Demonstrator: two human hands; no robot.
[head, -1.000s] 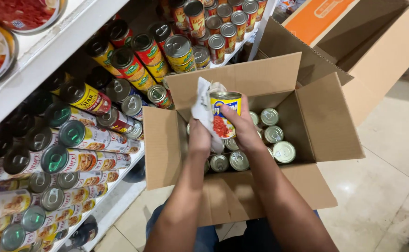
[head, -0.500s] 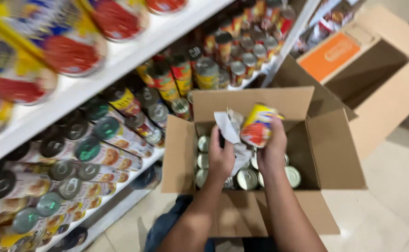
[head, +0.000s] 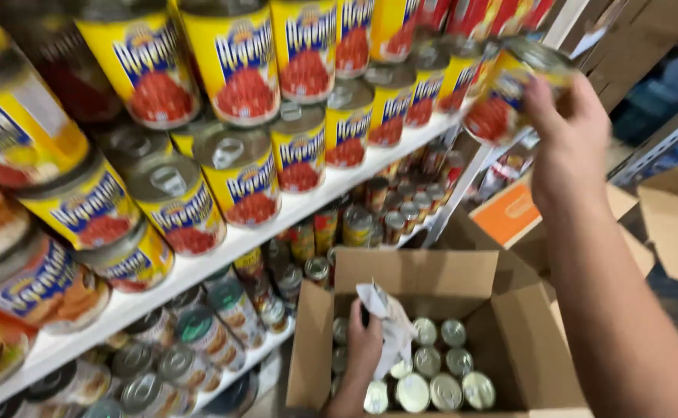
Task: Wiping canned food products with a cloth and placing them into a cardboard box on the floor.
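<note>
Nearest, at the bottom of the view, an open cardboard box holds rows of cans standing upright, their silver lids showing. The left hand reaches down into the box on its left side, fingers curled around a crumpled piece of white paper that rises above the can tops — the grip looks closed, though the fingertips themselves are hidden behind the paper.

To the right, the right forearm runs up from the near right corner to the right hand, raised well above the box. Its fingers are clasped around a yellow-labelled can with a red picture on it, tilted and blurred, held just at the right end of the upper shelf.

Left and farther off, a white shelf carries stacked yellow-labelled cans lying on their sides, lids toward the camera. Below that shelf stand smaller cans with green and dark lids. Far right, another open cardboard box sits on the floor, with an orange-topped carton between it and the shelving.
</note>
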